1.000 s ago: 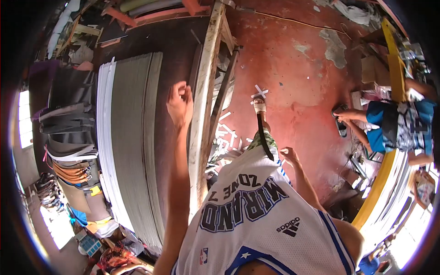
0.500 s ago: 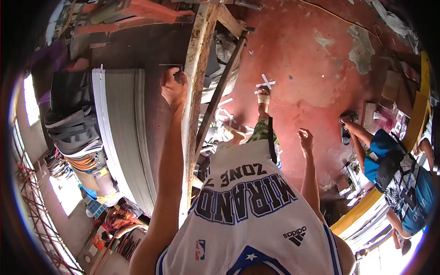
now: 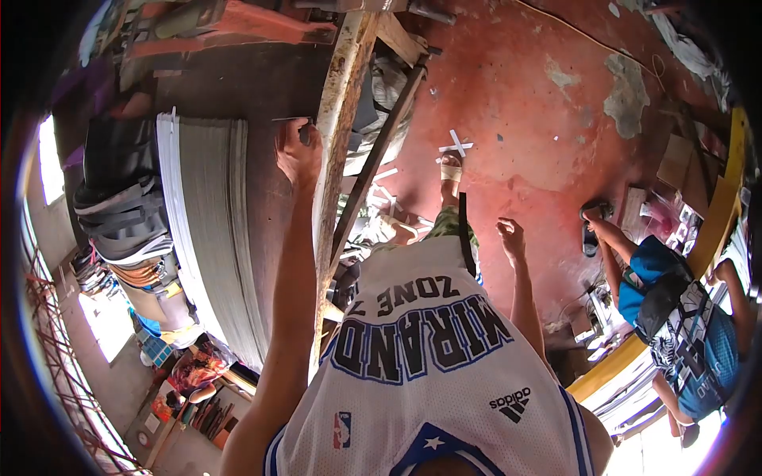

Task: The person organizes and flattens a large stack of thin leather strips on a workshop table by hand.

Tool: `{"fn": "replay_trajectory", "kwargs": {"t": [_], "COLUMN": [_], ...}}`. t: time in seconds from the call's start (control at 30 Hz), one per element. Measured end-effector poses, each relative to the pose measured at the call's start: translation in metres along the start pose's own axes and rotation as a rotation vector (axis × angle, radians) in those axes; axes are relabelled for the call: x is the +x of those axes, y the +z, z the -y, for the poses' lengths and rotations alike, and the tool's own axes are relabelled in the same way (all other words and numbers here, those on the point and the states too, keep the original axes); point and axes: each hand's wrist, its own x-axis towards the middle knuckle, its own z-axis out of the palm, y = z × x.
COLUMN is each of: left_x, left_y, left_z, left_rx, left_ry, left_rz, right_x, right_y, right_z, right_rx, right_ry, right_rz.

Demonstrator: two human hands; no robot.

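Observation:
My left hand (image 3: 297,159) is over the dark tabletop (image 3: 270,190), beside the worn wooden beam at its edge. Its fingers are curled around a thin dark tool (image 3: 284,120) whose narrow end sticks out to the left; the rest is hidden in the grip. To the left of that hand lies a tall stack of grey sheets (image 3: 218,206) with a white band of sheets along its side. My right hand (image 3: 512,239) hangs over the red floor, fingers loosely bent and apart, nothing visible in them. A black strip (image 3: 465,230) hangs at the front of my jersey.
The wooden beam (image 3: 333,135) runs along the table edge. Crossed white strips (image 3: 456,146) lie by my sandalled foot (image 3: 450,170). A person in a blue shirt (image 3: 690,341) bends at the right. Black bags (image 3: 123,214) are piled at the left; another person (image 3: 194,373) is at lower left.
My right hand has swung slightly to the left and up. The left hand stays by the beam with the tool, and the view has shifted a little.

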Motion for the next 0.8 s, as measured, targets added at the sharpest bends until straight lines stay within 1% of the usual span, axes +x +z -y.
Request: {"fn": "replay_trajectory", "kwargs": {"t": [0.1,0.17,0.2,0.27,0.3,0.37,0.4,0.43,0.47,0.5,0.53,0.6,0.67,0.7,0.73,0.77,0.8], "left_x": [-0.003,-0.005,-0.006,-0.013,-0.014,-0.014,-0.012,-0.012,-0.014,-0.018,-0.023,-0.041,-0.066,-0.083,-0.098,-0.115,-0.138], "left_y": [0.002,0.004,0.009,0.024,0.024,0.025,0.025,0.022,0.020,0.018,0.016,-0.001,-0.031,-0.047,-0.065,-0.090,-0.117], "left_z": [0.000,0.005,0.005,0.025,0.021,0.009,0.003,-0.005,-0.008,-0.013,-0.013,-0.003,0.003,0.009,0.014,0.019,0.043], "left_rx": [0.046,0.066,0.042,0.050,0.093,0.143,0.149,0.154,0.157,0.159,0.162,0.050,0.009,0.005,0.000,0.042,0.010], "left_ry": [0.029,0.092,0.118,0.099,0.063,-0.016,-0.054,-0.067,-0.082,-0.080,-0.076,-0.088,-0.097,-0.130,-0.159,-0.212,-0.192], "left_rz": [-0.046,-0.058,-0.121,-0.095,-0.097,-0.081,-0.064,-0.052,-0.037,-0.087,-0.135,-0.175,-0.194,-0.208,-0.225,-0.171,-0.269], "right_x": [0.006,0.012,0.014,0.018,0.018,0.029,0.033,0.044,0.053,0.065,0.077,0.094,0.103,0.117,0.121,0.116,0.106], "right_y": [-0.008,-0.016,-0.020,-0.028,-0.033,-0.043,-0.050,-0.059,-0.066,-0.071,-0.074,-0.072,-0.061,-0.054,-0.043,-0.029,-0.005], "right_z": [0.012,0.012,0.008,0.007,0.006,-0.014,-0.008,-0.008,-0.003,0.003,0.019,0.062,0.137,0.164,0.197,0.237,0.264], "right_rx": [0.010,0.001,-0.009,-0.001,0.015,-0.069,-0.093,-0.206,-0.251,-0.297,-0.333,-0.410,-0.558,-0.598,-0.649,-0.690,-0.669], "right_ry": [-0.016,-0.032,-0.030,-0.008,0.018,-0.057,0.009,-0.047,-0.080,-0.114,-0.151,-0.439,-0.501,-0.472,-0.601,-0.732,-0.830], "right_rz": [-0.006,0.015,0.001,0.012,0.032,0.096,0.121,0.167,0.197,0.227,0.276,0.262,0.228,0.196,0.171,0.146,0.146]}}
